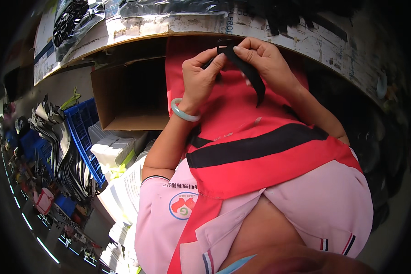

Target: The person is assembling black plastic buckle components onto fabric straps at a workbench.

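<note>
A black fabric strip (250, 73) is held up between my two hands, just in front of the table's edge and over my red apron (223, 107). My left hand (200, 75), with a pale green bangle (185, 112) at the wrist, pinches its left end between thumb and fingertips. My right hand (270, 64) grips the strip a little to the right, thumb pressed on top. The strip's free end hangs down in a curve below the right hand. What the left fingertips hold is partly hidden by the fingers.
The worktable (178, 26) bears clear plastic bags of black pieces (77, 23) and a black pile (283, 13) at the back. Under it stands an open cardboard box (134, 121). To the left are a blue crate (84, 137), stacked white sheets (123, 182) and layered dark pieces (61, 146).
</note>
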Demonstrator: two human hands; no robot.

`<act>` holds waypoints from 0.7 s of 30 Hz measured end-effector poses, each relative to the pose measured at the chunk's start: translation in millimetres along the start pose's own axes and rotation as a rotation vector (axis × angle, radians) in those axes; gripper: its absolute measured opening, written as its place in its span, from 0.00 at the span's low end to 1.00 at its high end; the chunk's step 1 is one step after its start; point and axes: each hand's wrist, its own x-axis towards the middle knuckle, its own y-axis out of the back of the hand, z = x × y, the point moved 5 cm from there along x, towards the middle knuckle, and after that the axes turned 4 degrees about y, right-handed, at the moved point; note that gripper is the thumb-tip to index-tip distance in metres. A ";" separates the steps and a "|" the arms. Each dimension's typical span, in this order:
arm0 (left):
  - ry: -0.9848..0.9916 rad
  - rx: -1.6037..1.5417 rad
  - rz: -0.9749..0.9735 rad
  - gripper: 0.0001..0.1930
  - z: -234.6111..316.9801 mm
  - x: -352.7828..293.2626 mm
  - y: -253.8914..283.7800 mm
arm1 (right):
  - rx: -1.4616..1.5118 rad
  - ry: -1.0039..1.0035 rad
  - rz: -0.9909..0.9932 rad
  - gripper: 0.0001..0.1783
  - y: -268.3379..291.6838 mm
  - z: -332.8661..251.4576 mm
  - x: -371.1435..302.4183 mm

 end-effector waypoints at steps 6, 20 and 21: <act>-0.363 0.320 0.067 0.10 2.8 -0.7 4.8 | 0.248 -0.071 -0.020 0.12 -7.6 18.5 8.5; -0.752 0.715 0.084 0.12 -4.7 1.9 8.3 | 0.371 0.013 -0.011 0.14 -5.3 33.8 23.6; -0.565 0.499 0.043 0.11 -10.4 3.8 13.4 | 0.297 -0.054 -0.051 0.15 -3.7 33.1 22.8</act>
